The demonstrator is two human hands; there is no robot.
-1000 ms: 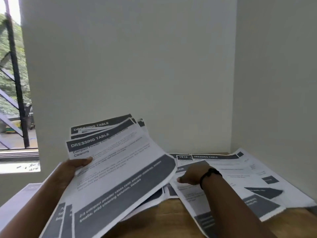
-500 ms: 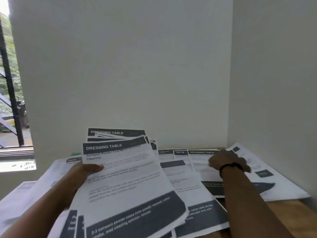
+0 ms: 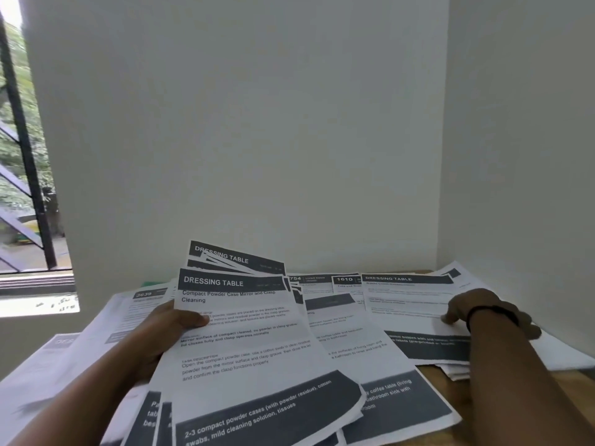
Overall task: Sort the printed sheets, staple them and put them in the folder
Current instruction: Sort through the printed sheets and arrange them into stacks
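I am looking down at a wooden table [image 3: 573, 400] that is sitting in a corner, with a pale wall [image 3: 244, 130] closing off the far edge and a second wall [image 3: 521, 140] closing off the right edge. A window [image 3: 22, 175] with dark bars is opening the scene at the far left. Bare wood is showing only at the near right.

Loose printed sheets [image 3: 347, 320] are covering nearly the whole tabletop, overlapping one another and reaching the far wall and the right wall. On the left they are running over the near left side, and I cannot tell where the table ends there. A sliver of something green [image 3: 151, 283] is peeking out behind the far left sheets; I cannot tell what it is.

My left hand [image 3: 161, 339] is gripping a fanned stack of sheets [image 3: 244, 346], thumb clamped on the top page headed "DRESSING TABLE", and is holding it lifted above the spread, near the middle.

My right hand [image 3: 467, 309], with a dark band [image 3: 494, 312] on the wrist, is lying fingers-down on a single sheet [image 3: 409, 304] at the far right, touching it, well apart from the left hand. I cannot tell whether it is pinching that page.
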